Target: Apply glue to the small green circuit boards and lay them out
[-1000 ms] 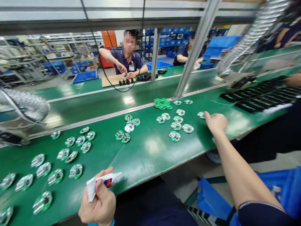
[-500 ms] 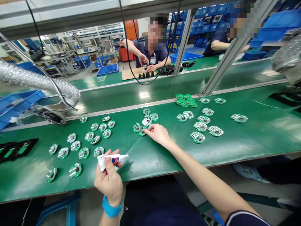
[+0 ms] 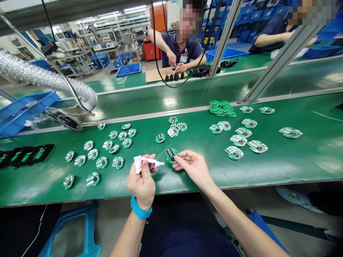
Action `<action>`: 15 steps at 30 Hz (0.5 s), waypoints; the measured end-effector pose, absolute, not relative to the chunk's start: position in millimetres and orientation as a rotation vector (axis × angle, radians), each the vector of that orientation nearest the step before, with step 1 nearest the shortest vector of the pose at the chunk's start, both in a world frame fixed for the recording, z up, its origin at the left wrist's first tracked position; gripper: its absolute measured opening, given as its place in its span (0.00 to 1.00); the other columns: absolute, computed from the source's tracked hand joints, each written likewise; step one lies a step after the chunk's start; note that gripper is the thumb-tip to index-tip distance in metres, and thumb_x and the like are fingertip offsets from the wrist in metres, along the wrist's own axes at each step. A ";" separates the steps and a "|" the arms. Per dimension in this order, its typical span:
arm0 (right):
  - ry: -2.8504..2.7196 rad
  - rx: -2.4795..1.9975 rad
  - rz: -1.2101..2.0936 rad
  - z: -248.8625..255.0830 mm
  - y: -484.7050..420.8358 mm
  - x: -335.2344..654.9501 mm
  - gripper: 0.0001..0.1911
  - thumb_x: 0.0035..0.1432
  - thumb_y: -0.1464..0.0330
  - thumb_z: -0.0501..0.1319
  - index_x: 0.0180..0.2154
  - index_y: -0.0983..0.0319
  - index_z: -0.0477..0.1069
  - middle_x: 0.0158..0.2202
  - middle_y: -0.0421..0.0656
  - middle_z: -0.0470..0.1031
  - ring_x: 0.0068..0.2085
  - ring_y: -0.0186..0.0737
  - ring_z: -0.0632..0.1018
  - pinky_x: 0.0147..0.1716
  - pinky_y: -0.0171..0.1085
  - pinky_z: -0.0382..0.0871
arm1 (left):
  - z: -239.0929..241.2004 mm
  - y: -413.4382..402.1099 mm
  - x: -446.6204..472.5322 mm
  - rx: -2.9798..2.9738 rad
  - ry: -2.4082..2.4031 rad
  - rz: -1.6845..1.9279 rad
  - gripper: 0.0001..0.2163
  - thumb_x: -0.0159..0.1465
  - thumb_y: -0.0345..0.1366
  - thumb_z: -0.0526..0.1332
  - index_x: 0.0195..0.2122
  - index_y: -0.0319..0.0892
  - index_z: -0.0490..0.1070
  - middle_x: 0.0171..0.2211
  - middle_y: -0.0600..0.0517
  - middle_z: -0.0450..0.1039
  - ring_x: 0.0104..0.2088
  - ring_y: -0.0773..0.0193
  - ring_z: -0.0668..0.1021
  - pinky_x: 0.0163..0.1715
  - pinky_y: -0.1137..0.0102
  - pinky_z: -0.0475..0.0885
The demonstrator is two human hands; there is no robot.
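Note:
My left hand (image 3: 143, 180), with a blue band at the wrist, is closed around a white glue tube (image 3: 151, 164) with an orange and blue label. Its thin nozzle points right, toward a green circuit board (image 3: 171, 155). That board is pinched by its right edge between the fingers of my right hand (image 3: 192, 166), held above the table with its black parts facing up. The nozzle tip and the board look close but apart. Behind them lie a single board (image 3: 160, 137) and a small cluster of boards (image 3: 173, 131).
Several boards (image 3: 102, 162) lie spread at the left, others (image 3: 239, 140) at the right, near a green pile (image 3: 222, 108). A black tray (image 3: 25, 156) sits far left, below a silver duct hose (image 3: 53, 76). Across the metal frame, a person (image 3: 184, 46) handles small black parts.
My right hand has lifted a circuit board from the middle cluster and brought it nearer to me. My left hand with the glue tube has come closer to it. The camera view has shifted.

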State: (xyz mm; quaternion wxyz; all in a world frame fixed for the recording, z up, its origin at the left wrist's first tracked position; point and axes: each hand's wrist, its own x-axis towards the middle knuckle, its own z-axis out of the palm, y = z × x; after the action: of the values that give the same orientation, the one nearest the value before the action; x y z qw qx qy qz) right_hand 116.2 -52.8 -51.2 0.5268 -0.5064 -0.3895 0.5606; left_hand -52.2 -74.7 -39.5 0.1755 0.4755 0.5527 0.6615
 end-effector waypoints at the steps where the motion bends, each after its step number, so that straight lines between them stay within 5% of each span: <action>1: -0.908 -1.204 1.371 -48.9 -59.5 113.1 0.30 0.42 0.45 0.78 0.32 0.63 0.76 0.25 0.46 0.82 0.27 0.43 0.84 0.29 0.39 0.81 | -40.1 -74.8 -49.9 1.392 1.559 1.858 0.18 0.73 0.50 0.60 0.43 0.38 0.77 0.36 0.46 0.85 0.22 0.67 0.81 0.23 0.73 0.80; 15: -0.955 -1.287 1.265 -32.1 -79.8 105.6 0.26 0.51 0.47 0.72 0.37 0.64 0.81 0.24 0.43 0.79 0.22 0.38 0.78 0.23 0.36 0.74 | -52.8 -88.5 -47.8 1.980 1.660 1.849 0.08 0.74 0.37 0.61 0.45 0.40 0.79 0.35 0.48 0.86 0.26 0.66 0.84 0.32 0.73 0.79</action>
State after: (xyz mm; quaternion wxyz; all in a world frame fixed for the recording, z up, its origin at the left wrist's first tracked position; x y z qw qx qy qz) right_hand 105.6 -79.8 -32.1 0.5226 -0.5375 -0.3988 0.5282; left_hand -47.8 -88.5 -52.8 -0.0179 0.6231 0.5224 0.5818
